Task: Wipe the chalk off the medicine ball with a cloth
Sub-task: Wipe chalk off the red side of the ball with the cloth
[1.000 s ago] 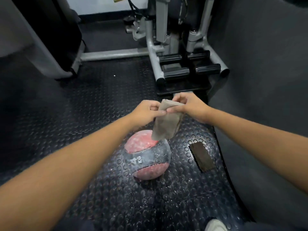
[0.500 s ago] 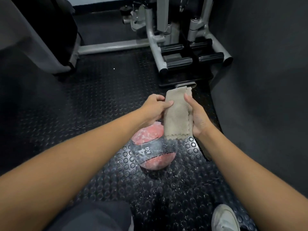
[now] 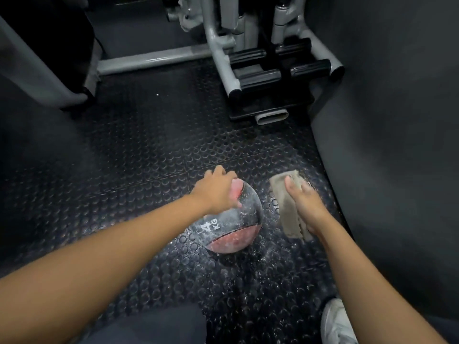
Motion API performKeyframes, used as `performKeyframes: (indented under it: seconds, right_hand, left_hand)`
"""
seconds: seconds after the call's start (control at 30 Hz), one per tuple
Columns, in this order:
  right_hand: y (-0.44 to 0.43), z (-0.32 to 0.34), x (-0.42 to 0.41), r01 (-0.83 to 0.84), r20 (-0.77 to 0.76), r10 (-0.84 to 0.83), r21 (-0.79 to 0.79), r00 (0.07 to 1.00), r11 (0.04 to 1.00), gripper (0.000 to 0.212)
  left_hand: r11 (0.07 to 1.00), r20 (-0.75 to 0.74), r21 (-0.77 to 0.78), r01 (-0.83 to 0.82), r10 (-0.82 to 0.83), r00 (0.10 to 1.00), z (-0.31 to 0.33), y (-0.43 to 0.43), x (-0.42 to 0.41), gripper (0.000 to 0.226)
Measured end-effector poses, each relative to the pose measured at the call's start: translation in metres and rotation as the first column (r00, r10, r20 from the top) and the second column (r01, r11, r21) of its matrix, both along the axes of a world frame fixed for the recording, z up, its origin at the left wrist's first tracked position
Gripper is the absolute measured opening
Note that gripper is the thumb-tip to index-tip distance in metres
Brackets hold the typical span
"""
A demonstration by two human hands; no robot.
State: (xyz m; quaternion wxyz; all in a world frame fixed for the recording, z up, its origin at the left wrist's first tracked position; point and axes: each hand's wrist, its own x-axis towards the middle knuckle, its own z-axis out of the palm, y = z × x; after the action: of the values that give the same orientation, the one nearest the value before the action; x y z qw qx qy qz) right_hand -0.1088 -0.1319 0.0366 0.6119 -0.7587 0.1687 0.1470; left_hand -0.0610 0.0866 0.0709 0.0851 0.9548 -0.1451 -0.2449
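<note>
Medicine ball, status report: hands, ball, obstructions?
Left hand grips medicine ball on top. Right hand holds cloth beside it, apart. Chalk on ball. Nothing between.

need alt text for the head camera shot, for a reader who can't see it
A person's left hand grips the top of a chalk-dusted red and black medicine ball on a studded rubber floor, while the right hand holds a grey cloth beside it, off the ball. A grey machine frame stands beyond.

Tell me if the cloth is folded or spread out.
Folded. The cloth is a narrow strip under the right hand, with a second layer showing at its near end.
</note>
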Motion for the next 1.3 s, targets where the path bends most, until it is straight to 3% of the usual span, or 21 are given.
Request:
performKeyframes:
  seconds: [0.07, 0.13, 0.23, 0.37, 0.47, 0.63, 0.83, 0.97, 1.1, 1.3]
  right_hand:
    - [-0.008, -0.014, -0.006, -0.024, 0.085, 0.031, -0.085, 0.996, 0.996, 0.023]
    - [-0.009, -0.026, -0.008, 0.008, 0.152, 0.004, -0.077, 0.988, 0.997, 0.007]
    - [-0.007, -0.044, -0.005, 0.068, 0.193, -0.048, -0.095, 0.98, 0.993, 0.03]
    - [0.003, -0.067, -0.001, 0.04, 0.186, -0.022, -0.095, 0.982, 0.995, 0.017]
    - [0.019, -0.079, 0.001, 0.044, 0.295, 0.008, -0.167, 0.956, 0.985, 0.039]
    - [0.035, -0.091, 0.012, 0.028, 0.376, 0.086, -0.287, 0.923, 0.958, 0.049]
    - [0.049, -0.086, 0.032, 0.002, 0.409, 0.187, -0.419, 0.893, 0.908, 0.048]
    - [0.052, -0.09, 0.013, -0.003, 0.433, 0.202, -0.418, 0.879, 0.909, 0.051]
    - [0.044, -0.094, 0.024, 0.062, 0.392, 0.136, -0.452, 0.91, 0.89, 0.05]
    - [0.055, -0.086, 0.023, -0.012, 0.406, 0.249, -0.503, 0.879, 0.864, 0.049]
  left_hand:
    - [0.992, -0.03, 0.128, 0.011, -0.007, 1.0, -0.014, -0.01, -0.006, 0.103]
    - [0.987, -0.049, 0.158, 0.009, -0.001, 0.999, -0.027, -0.018, -0.011, 0.109]
    - [0.981, -0.014, 0.19, 0.032, -0.03, 0.999, -0.038, -0.018, -0.013, 0.103]
    - [0.976, 0.027, 0.21, 0.052, -0.059, 0.998, -0.05, -0.012, -0.01, 0.113]
    - [0.98, 0.034, 0.198, 0.035, -0.043, 0.999, -0.054, -0.009, -0.011, 0.116]
    - [0.982, 0.053, 0.185, 0.028, -0.039, 0.998, -0.051, -0.008, -0.011, 0.118]
    - [0.983, 0.061, 0.181, 0.041, -0.053, 0.997, -0.051, -0.01, -0.015, 0.111]
    - [0.988, 0.047, 0.153, 0.019, -0.026, 0.999, -0.05, -0.008, -0.01, 0.104]
    - [0.984, 0.049, 0.167, 0.056, -0.065, 0.997, -0.056, -0.009, -0.012, 0.111]
    - [0.99, 0.015, 0.139, -0.002, -0.001, 1.0, -0.051, -0.004, -0.007, 0.106]
